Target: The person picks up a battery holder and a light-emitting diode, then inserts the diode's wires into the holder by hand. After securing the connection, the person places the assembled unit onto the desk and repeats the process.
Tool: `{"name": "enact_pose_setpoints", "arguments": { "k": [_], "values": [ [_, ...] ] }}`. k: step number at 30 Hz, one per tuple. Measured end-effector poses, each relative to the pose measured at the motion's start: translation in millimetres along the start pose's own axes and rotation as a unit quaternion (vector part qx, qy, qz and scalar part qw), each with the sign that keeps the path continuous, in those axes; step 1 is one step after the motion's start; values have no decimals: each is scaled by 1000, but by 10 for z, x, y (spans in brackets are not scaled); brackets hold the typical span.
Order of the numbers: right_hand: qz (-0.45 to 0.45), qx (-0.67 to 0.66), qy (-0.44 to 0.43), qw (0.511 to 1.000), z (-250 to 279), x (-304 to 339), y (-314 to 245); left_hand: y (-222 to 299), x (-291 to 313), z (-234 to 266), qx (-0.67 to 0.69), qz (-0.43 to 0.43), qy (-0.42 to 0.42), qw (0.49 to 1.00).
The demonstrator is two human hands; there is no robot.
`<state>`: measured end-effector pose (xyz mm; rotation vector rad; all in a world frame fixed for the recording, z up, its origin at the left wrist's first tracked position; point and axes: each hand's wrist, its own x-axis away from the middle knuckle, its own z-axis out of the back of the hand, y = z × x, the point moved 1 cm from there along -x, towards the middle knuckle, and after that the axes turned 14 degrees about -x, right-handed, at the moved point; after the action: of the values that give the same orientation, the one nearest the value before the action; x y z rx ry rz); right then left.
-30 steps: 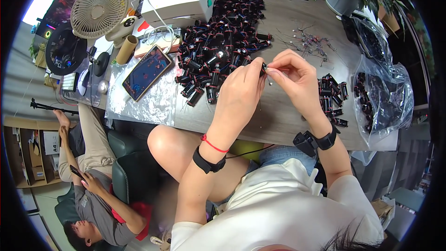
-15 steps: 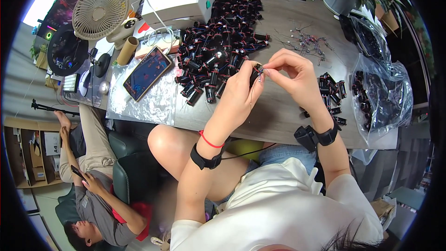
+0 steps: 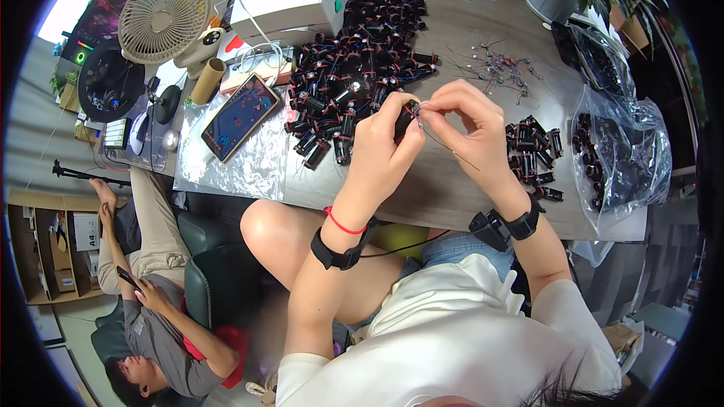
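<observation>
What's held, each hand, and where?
Left hand: black cylinder, by its side, between thumb and fingers. Right hand: fingertips at the cylinder's upper end; whether they grip anything is too small to tell.

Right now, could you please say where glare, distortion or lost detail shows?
Head view: glare whitens the clear plastic sheet around the phone; head view: the brown shelving warps toward the rim; head view: the dark cylinder in the left hand is too small for fine detail.

Black lettering (image 3: 93, 241) on white pack (image 3: 84, 227)
</observation>
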<state>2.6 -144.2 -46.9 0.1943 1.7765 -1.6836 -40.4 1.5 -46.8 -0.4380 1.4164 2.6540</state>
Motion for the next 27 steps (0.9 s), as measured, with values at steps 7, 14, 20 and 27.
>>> {"name": "enact_pose_setpoints", "arguments": {
  "k": [7, 14, 20, 27],
  "values": [
    [33, 41, -6, 999, 10, -13, -3, -51, -13, -10, 113, -2, -11, 994],
    [34, 36, 1, 999, -4, 15, -13, -86, -30, -54, 105, -19, -1, 994],
    [-33, -108, 11, 994, 10, 14, 44, -118, -45, -76, 169, -22, 18, 985],
    [-40, -107, -20, 993, -2, 21, 28, -159, -59, -83, 154, -25, 39, 987]
  ]
}}
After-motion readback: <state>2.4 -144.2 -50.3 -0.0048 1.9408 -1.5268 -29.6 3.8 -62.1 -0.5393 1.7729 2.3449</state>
